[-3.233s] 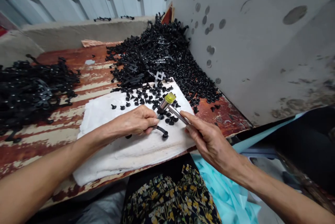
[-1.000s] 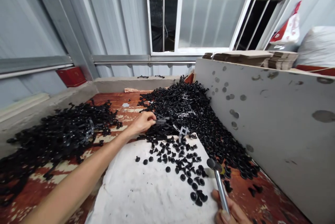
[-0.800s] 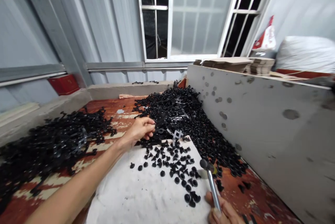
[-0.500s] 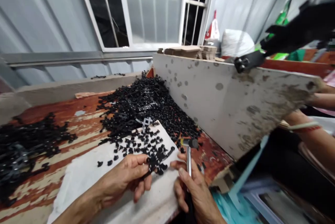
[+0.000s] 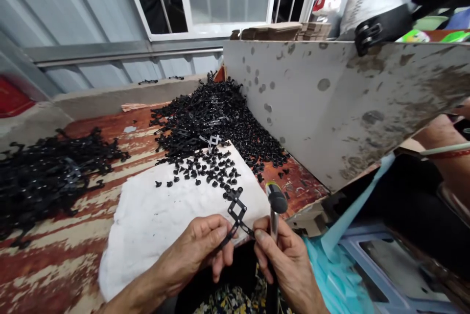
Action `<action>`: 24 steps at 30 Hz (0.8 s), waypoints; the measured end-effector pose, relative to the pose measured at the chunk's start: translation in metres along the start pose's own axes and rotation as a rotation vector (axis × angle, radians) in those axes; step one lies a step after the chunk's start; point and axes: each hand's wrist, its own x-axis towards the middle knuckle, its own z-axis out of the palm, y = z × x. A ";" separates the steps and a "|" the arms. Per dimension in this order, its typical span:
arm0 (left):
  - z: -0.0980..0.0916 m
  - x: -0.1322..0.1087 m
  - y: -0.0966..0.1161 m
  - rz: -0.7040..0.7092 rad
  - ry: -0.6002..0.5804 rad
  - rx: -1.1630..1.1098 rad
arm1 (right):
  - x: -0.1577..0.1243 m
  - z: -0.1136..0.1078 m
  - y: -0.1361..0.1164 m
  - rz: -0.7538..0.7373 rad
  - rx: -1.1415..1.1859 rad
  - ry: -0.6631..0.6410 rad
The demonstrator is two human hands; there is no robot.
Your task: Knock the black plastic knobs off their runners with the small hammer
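A black scissor-linkage part (image 5: 237,210) is spread between my two hands, its lattice opened into a diamond. My left hand (image 5: 196,250) pinches one of its lower arms. With thumb and finger, my right hand (image 5: 281,255) grips the other arm, while a small hammer (image 5: 274,216) with a dark round head and metal shaft stays upright in the same hand. Just beyond, many small black knob-like pieces (image 5: 207,167) lie scattered on a white cloth (image 5: 147,216). One grey linkage (image 5: 213,142) sits at the cloth's far corner.
A large heap of black parts (image 5: 205,113) rests against a stained white board (image 5: 312,88) on the right. Another pile of linkages (image 5: 55,172) covers the left of the worn red table (image 5: 44,275). A person's arm (image 5: 446,152) shows beyond the board.
My right hand has taken hold of one arm of the linkage, which is now spread open and nearer to me. The hammer has turned upright in that hand. The view has shifted.
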 end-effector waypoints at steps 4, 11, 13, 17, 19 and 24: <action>0.002 -0.003 0.005 0.023 0.026 0.066 | -0.005 0.004 0.001 0.017 -0.039 0.045; 0.009 0.001 0.003 0.022 0.199 -0.042 | -0.024 0.017 0.010 0.095 -0.090 0.032; 0.004 0.000 0.001 0.014 0.232 -0.033 | -0.026 0.021 0.013 0.111 -0.086 -0.002; -0.006 -0.009 0.002 -0.045 0.223 0.008 | -0.023 0.025 0.021 0.122 -0.064 -0.045; -0.008 -0.013 0.003 -0.031 0.206 0.016 | -0.020 0.027 0.024 0.091 -0.051 -0.093; -0.019 -0.016 0.011 0.020 0.264 0.102 | -0.018 0.026 0.023 0.106 -0.049 -0.048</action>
